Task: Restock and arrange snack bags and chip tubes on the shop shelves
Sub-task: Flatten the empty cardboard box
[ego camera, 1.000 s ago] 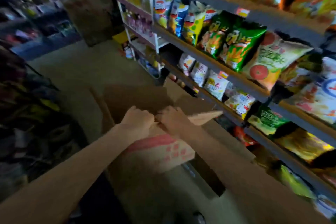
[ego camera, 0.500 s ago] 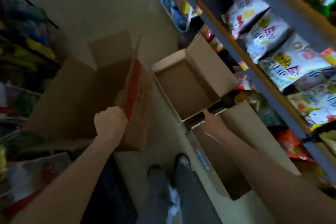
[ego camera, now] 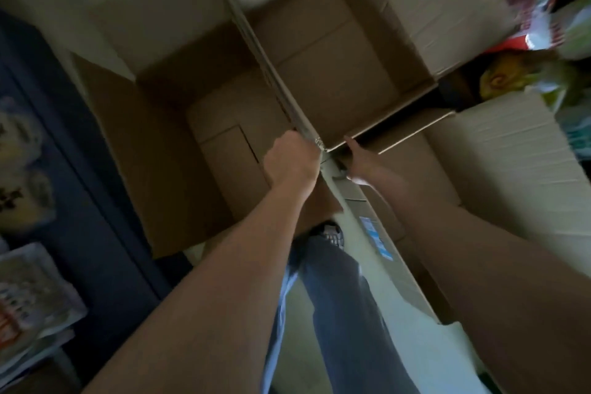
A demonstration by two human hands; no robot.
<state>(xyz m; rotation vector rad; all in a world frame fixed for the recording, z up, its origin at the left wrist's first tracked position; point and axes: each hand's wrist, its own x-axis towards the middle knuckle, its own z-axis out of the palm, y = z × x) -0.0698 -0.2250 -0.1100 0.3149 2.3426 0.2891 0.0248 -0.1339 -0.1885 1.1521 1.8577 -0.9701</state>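
Head view: the left hand (ego camera: 292, 160) is clenched around the upper edge of the shared wall where two open brown cardboard boxes meet. The right hand (ego camera: 353, 158) lies just beside it at the near corner of the right-hand brown cardboard box (ego camera: 345, 73); its fingers are hidden behind the cardboard edge, so whether it grasps anything cannot be told. The left-hand brown cardboard box (ego camera: 179, 125) stands touching the right one; both show bare cardboard bottoms. Colourful snack bags (ego camera: 540, 25), blurred, lie at the upper right beyond the right box. Below the hands, a leg in blue trousers (ego camera: 335, 313) and a shoe (ego camera: 331, 232) stand on the floor.
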